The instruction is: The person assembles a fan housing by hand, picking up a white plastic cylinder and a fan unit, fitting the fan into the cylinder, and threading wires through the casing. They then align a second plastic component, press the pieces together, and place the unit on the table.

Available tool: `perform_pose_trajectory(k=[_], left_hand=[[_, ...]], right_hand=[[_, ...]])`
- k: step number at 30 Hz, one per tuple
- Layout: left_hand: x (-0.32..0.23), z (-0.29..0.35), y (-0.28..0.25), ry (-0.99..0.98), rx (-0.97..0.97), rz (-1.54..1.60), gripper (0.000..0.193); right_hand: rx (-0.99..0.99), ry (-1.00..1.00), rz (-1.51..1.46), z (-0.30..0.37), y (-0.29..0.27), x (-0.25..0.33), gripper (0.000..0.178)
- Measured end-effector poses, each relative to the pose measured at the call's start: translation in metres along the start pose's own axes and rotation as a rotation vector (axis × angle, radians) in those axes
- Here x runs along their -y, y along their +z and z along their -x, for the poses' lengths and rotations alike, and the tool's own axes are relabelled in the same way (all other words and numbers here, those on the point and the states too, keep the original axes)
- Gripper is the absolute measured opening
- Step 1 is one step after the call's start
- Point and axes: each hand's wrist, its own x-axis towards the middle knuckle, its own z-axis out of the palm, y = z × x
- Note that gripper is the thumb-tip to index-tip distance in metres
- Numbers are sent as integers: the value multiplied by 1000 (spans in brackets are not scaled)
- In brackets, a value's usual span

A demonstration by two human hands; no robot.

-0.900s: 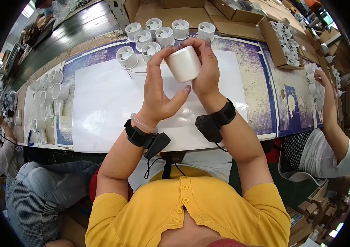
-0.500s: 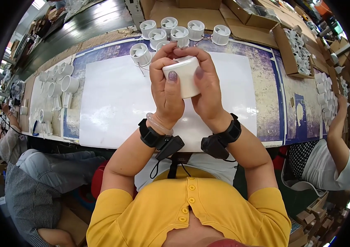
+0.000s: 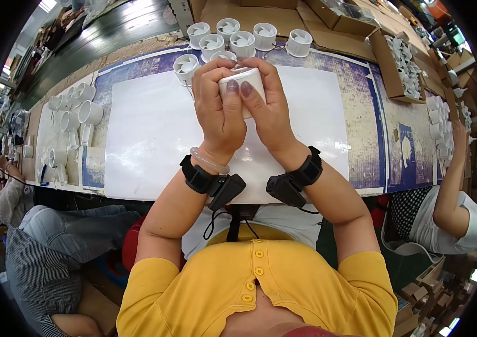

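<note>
Above the white sheet I hold a white round plastic housing (image 3: 255, 82) between both hands. My left hand (image 3: 219, 109) is closed round its left side, with the thumb on the near face. My right hand (image 3: 274, 115) wraps the other side, and its thumb presses close beside the left one. Fingers of both hands curl over the far end, so what they do there is hidden. Just beyond my fingers stand several white cylindrical fans (image 3: 242, 44) with blades inside, one of them (image 3: 185, 67) close to my left hand.
A white sheet (image 3: 154, 129) covers the middle of the worktable. More white housings (image 3: 90, 113) stand at the left, and others (image 3: 439, 123) at the right near a co-worker's arm (image 3: 456, 163). An open carton (image 3: 391, 67) of small white parts sits at the far right. Another person sits on the left.
Both hands have moved slightly away and left with the housing. My right thumb has slid across its near face to meet my left thumb, and the fingers cover more of it.
</note>
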Motion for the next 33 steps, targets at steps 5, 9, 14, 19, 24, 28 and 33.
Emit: perform_pose_trajectory(k=[5, 9, 14, 19, 24, 28, 33], left_hand=[[1, -7, 1, 74, 106, -169, 32], [-3, 1, 13, -12, -107, 33, 46], [-7, 5, 15, -369, 15, 601, 59], [-11, 2, 17, -298, 23, 548, 61], [-8, 7, 16, -218, -21, 434, 58], [-2, 12, 14, -216, -25, 341, 57], [-6, 11, 18, -240, -29, 299, 58]], right_hand=[[-70, 6, -44, -11, -9, -5, 32], [-400, 11, -505, -28, -36, -1, 35], [-55, 233, -951, -20, -34, 0, 36], [-47, 277, -599, -9, -13, 5, 34], [-50, 76, -483, 3, 5, 3, 24], [-38, 21, -436, 3, 4, -14, 22], [-51, 79, -487, 4, 0, -14, 22]])
